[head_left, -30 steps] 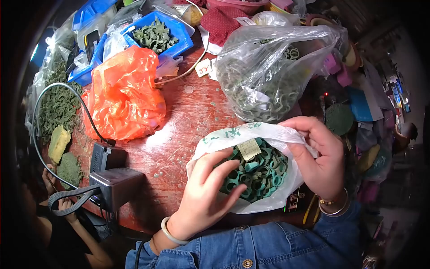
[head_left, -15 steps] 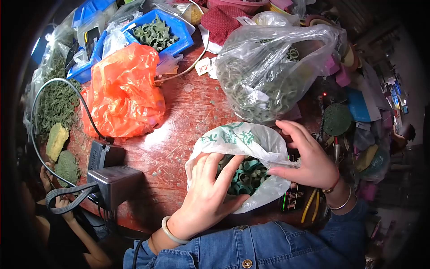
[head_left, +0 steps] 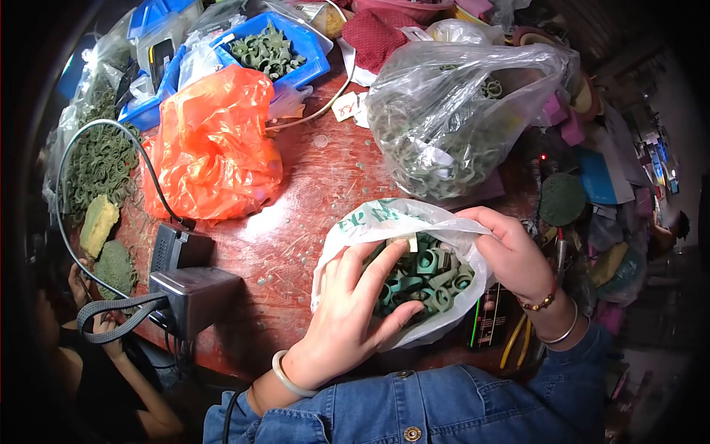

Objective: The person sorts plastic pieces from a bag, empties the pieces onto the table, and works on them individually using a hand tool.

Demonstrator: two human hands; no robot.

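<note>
A white plastic bag (head_left: pixel 351 233) with green print stands on the red table in front of me, its mouth open towards me. Inside lie many dark green ring-shaped pieces (head_left: pixel 436 277). My left hand (head_left: pixel 351 303) rests over the bag's left rim, fingers spread and thumb apart, reaching in above the rings. By its index fingertip is a small pale piece (head_left: pixel 411 243), too small to name. At the right rim my right hand (head_left: pixel 510 251) pinches the bag's edge between thumb and fingers.
Behind stand a clear bag of green rings (head_left: pixel 444 140), an orange bag (head_left: pixel 214 148) and a blue bin (head_left: pixel 314 63). At left are a black power adapter (head_left: pixel 196 292), a cable and another person's hand (head_left: pixel 111 333). Pliers (head_left: pixel 515 340) lie at right.
My right hand has gone from spread beside the bag to pinching its rim. The bag's mouth is wider, showing more rings. The view has shifted slightly.
</note>
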